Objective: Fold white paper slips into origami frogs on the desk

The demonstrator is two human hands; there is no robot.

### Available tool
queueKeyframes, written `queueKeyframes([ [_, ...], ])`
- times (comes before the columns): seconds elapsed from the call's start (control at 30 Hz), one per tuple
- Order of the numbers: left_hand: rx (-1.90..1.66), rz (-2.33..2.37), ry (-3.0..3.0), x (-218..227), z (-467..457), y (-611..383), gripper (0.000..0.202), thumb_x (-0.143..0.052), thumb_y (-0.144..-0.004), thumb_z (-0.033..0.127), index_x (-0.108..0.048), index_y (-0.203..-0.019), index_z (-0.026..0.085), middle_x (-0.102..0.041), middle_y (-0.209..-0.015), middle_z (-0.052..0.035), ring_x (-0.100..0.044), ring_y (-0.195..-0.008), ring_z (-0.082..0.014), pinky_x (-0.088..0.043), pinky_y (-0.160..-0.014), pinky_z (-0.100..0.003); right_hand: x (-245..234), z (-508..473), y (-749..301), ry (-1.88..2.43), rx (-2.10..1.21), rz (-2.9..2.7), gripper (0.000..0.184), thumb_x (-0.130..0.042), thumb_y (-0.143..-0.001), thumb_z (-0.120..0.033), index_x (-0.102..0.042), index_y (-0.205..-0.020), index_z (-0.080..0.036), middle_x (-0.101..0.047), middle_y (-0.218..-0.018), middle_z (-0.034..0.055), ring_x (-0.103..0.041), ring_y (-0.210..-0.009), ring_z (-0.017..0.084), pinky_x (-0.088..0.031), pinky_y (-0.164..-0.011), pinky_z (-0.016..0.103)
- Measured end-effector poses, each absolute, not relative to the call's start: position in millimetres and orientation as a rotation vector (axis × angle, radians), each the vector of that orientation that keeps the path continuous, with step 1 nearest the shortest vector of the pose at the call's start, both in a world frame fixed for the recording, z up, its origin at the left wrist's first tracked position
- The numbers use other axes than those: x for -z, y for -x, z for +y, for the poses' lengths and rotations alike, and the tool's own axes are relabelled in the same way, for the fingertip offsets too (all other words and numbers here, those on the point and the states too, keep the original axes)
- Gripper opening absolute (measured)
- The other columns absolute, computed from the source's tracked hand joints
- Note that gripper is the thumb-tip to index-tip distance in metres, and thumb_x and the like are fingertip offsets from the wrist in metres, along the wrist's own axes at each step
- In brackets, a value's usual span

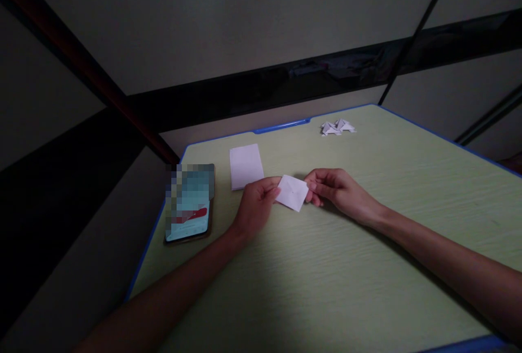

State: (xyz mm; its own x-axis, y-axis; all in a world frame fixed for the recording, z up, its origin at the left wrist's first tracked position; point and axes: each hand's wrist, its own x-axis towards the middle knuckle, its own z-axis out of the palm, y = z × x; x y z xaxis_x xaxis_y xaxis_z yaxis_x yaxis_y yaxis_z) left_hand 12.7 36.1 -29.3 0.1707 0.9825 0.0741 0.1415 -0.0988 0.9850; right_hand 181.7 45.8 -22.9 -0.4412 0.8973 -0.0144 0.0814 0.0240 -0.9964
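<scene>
A small folded sheet of white paper with crease lines is held between my two hands, a little above the table. My left hand pinches its left corner between thumb and fingers. At the opposite corner, my right hand grips the paper the same way, its other fingers curled beneath. Just behind my left hand lies a stack of white paper, partly covered by that hand. Two folded white paper figures sit side by side near the far edge of the table.
The light green table has a blue rim, with a blue strip set in its far edge. A phone with a lit screen lies at the left side. Behind the table rise dark panelled doors.
</scene>
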Motion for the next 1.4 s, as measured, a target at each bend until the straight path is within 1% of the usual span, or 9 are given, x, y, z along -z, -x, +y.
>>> queueKeyframes([
  [0.13, -1.101, 1.126, -1.423, 30.0, 36.8, -12.5, 0.023, -0.047, -0.067, 0.010, -0.062, -0.085, 0.012, -0.064, -0.072, -0.0018, -0.055, -0.065, -0.0120, -0.039, -0.060, -0.021, 24.0, 46.1, -180.8, 1.034, -1.443, -1.640, 0.015, -0.045, -0.076, -0.020, -0.051, -0.066, -0.012, -0.051, -0.057, 0.0005, -0.044, -0.047, 0.006, -0.032, -0.046, 0.021],
  [0.33, -1.038, 1.087, -1.320, 29.8, 34.0, -16.5, 0.012, -0.061, -0.059, 0.017, -0.054, -0.067, 0.012, -0.060, -0.062, -0.0001, -0.054, -0.056, -0.0102, -0.039, -0.052, -0.020, 19.6, 39.9, -175.6, 1.075, -1.445, -1.692, 0.011, -0.047, -0.074, -0.019, -0.049, -0.065, -0.012, -0.049, -0.054, -0.0013, -0.042, -0.045, 0.006, -0.031, -0.044, 0.021],
  [0.4, -0.987, 1.088, -1.372, 29.4, 33.2, -17.4, 0.013, -0.062, -0.058, 0.019, -0.051, -0.061, 0.013, -0.056, -0.056, 0.0019, -0.050, -0.051, -0.0080, -0.035, -0.047, -0.018, 19.6, 37.4, -174.2, 1.060, -1.413, -1.771, 0.011, -0.049, -0.073, -0.020, -0.049, -0.064, -0.012, -0.044, -0.051, -0.0034, -0.038, -0.045, 0.006, -0.028, -0.043, 0.020],
  [0.5, -0.961, 1.119, -1.486, 28.8, 32.2, -16.9, 0.020, -0.055, -0.065, 0.026, -0.048, -0.052, 0.013, -0.044, -0.046, 0.0050, -0.038, -0.043, -0.0048, -0.025, -0.041, -0.017, 20.9, 34.4, -172.9, 1.015, -1.381, -1.874, 0.015, -0.050, -0.073, -0.023, -0.049, -0.062, -0.013, -0.036, -0.049, -0.0058, -0.031, -0.044, 0.005, -0.023, -0.041, 0.019],
  [0.67, -0.977, 1.148, -1.557, 28.4, 29.5, -15.2, 0.031, -0.047, -0.071, 0.032, -0.042, -0.046, 0.014, -0.032, -0.042, 0.0064, -0.028, -0.041, -0.0045, -0.018, -0.039, -0.019, 21.6, 32.3, -172.9, 0.961, -1.397, -1.928, 0.019, -0.049, -0.075, -0.026, -0.047, -0.061, -0.013, -0.034, -0.049, -0.0061, -0.029, -0.044, 0.005, -0.022, -0.040, 0.019],
  [0.77, -1.000, 1.151, -1.567, 28.4, 29.0, -16.0, 0.031, -0.048, -0.071, 0.031, -0.042, -0.047, 0.014, -0.033, -0.043, 0.0064, -0.028, -0.042, -0.0045, -0.020, -0.040, -0.019, 21.4, 31.8, -173.4, 0.973, -1.403, -1.895, 0.021, -0.051, -0.074, -0.029, -0.048, -0.061, -0.013, -0.037, -0.049, -0.0054, -0.030, -0.043, 0.005, -0.022, -0.040, 0.019],
  [0.97, -0.904, 1.131, -1.552, 28.3, 30.7, -16.9, 0.022, -0.053, -0.068, 0.032, -0.051, -0.057, 0.013, -0.045, -0.051, 0.0038, -0.037, -0.047, -0.0059, -0.026, -0.042, -0.018, 22.6, 32.8, -172.5, 1.031, -1.377, -1.747, 0.025, -0.055, -0.071, -0.036, -0.051, -0.065, -0.012, -0.049, -0.054, -0.0009, -0.042, -0.047, 0.007, -0.032, -0.044, 0.020],
  [1.07, -0.849, 1.178, -1.620, 26.6, 29.6, -16.4, 0.024, -0.053, -0.068, 0.032, -0.051, -0.054, 0.012, -0.044, -0.050, 0.0034, -0.037, -0.047, -0.0062, -0.025, -0.042, -0.018, 23.4, 33.8, -171.9, 1.049, -1.370, -1.726, 0.026, -0.056, -0.070, -0.038, -0.051, -0.065, -0.013, -0.050, -0.055, -0.0005, -0.044, -0.048, 0.008, -0.034, -0.045, 0.021],
  [1.4, -0.975, 1.279, -1.567, 22.8, 27.0, -16.4, 0.022, -0.054, -0.066, 0.029, -0.051, -0.052, 0.013, -0.043, -0.046, 0.0039, -0.037, -0.045, -0.0069, -0.026, -0.042, -0.019, 20.3, 32.6, -173.5, 1.026, -1.333, -1.838, 0.030, -0.045, -0.078, -0.037, -0.047, -0.059, -0.014, -0.043, -0.048, -0.0037, -0.034, -0.041, 0.005, -0.023, -0.039, 0.019],
])
